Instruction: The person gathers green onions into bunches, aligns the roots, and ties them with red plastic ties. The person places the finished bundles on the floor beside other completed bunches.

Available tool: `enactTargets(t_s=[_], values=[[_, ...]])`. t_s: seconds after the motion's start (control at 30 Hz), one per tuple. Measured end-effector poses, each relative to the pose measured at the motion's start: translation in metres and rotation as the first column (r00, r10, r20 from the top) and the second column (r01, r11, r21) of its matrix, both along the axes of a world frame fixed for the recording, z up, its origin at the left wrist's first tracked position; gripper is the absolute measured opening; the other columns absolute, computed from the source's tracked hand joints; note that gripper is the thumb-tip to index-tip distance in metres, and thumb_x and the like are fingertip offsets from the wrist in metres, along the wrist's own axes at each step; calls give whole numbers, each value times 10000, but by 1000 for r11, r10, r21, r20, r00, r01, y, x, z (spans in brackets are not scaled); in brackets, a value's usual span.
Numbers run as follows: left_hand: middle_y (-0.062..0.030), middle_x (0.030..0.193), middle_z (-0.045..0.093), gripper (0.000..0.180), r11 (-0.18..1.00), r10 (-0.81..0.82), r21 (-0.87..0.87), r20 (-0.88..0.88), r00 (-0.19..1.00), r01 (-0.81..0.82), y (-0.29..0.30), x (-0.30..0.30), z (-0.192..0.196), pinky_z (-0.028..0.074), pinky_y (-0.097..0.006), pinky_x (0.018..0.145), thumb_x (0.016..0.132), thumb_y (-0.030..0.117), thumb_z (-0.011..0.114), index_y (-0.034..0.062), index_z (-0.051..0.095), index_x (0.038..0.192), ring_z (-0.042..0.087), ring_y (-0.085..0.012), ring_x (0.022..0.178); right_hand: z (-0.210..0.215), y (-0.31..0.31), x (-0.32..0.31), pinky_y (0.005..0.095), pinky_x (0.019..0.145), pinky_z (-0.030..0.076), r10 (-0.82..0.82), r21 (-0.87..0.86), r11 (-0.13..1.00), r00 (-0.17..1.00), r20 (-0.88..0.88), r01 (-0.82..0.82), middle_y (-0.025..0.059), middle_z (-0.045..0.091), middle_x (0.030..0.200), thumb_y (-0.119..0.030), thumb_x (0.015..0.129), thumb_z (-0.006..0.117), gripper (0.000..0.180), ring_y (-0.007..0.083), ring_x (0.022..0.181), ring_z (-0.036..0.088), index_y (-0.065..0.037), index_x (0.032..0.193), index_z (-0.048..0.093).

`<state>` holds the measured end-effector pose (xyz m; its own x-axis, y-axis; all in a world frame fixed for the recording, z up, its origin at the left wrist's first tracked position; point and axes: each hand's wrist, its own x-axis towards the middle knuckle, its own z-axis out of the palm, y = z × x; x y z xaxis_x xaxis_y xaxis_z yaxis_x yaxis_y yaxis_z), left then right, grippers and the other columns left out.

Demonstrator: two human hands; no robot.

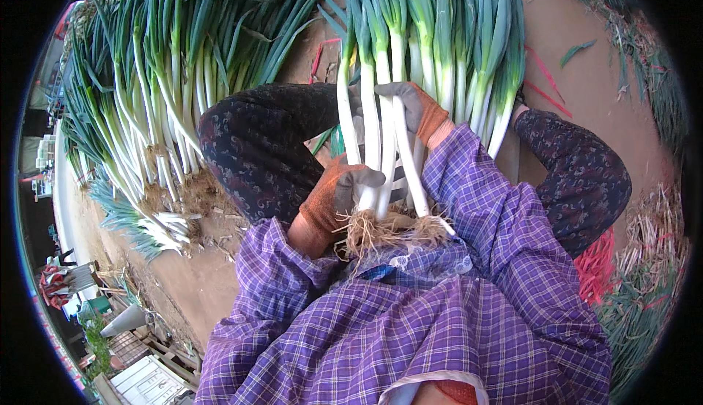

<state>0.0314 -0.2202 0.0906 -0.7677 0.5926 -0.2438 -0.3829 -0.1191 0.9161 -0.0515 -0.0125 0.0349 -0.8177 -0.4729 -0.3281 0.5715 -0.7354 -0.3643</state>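
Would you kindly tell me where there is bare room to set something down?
Brown ground lies bare at right, between the patterned right trouser leg and the far-right onion pile; a smaller patch lies between the upper-left onion heap and plaid left sleeve. The lap is crowded: left hand and right hand hold green onions.

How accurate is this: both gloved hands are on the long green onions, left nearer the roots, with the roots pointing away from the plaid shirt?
One thing is wrong: the roots point toward the plaid shirt, as the head view shows. The gloved left hand is on the long green onions nearer the roots, the right hand farther up.
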Motion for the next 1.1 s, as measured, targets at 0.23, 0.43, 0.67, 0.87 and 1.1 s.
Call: enactTargets(t_s=[0.23, 0.43, 0.67, 0.87, 1.1], values=[[-143, 846, 660, 352, 999, 35, -36, 560, 828, -18, 14, 1, 51, 544, -310, 564, 772, 85, 697, -82, 572, 1055, 647, -229, 640, -5, -6, 21, 422, 865, 539, -2, -72, 997, 998, 63, 7, 156, 641, 1010, -139, 843, 621, 371, 277, 915, 650, 10, 1171, 531], [-128, 871, 645, 332, 972, 107, -233, 277, 955, -41, 14, -1, 56, 518, -296, 604, 787, 95, 677, -30, 572, 1075, 626, -196, 678, -4, -12, 22, 425, 846, 550, 43, -9, 999, 996, 77, -43, 152, 653, 994, -132, 840, 618, 325, 266, 909, 656, 30, 1116, 561], [-123, 906, 634, 347, 986, 142, -131, 296, 945, -107, 7, 5, 57, 525, -299, 652, 822, 113, 645, -59, 541, 1104, 625, -186, 725, 11, -15, 34, 442, 849, 545, -1, 24, 1000, 996, -95, 3, 164, 637, 1058, -127, 830, 626, 378, 270, 946, 646, 36, 1161, 546], [-215, 1070, 586, 455, 926, 324, 102, 280, 904, -364, -13, 12, 87, 544, -301, 635, 822, 71, 612, -68, 409, 1205, 630, -208, 710, 94, -6, 43, 411, 859, 549, 0, 43, 999, 963, -270, 12, 150, 634, 1090, -143, 813, 667, 392, 254, 1056, 606, 36, 1148, 569], [-26, 820, 556, 438, 932, 296, -154, -195, 935, -328, -4, 34, 141, 391, -197, 474, 828, 4, 619, 48, 438, 1224, 492, -64, 594, 187, 86, 53, 350, 853, 559, -1, 192, 971, 807, -591, 142, 157, 556, 1186, -155, 881, 574, 499, 226, 1004, 624, 35, 1311, 406]])
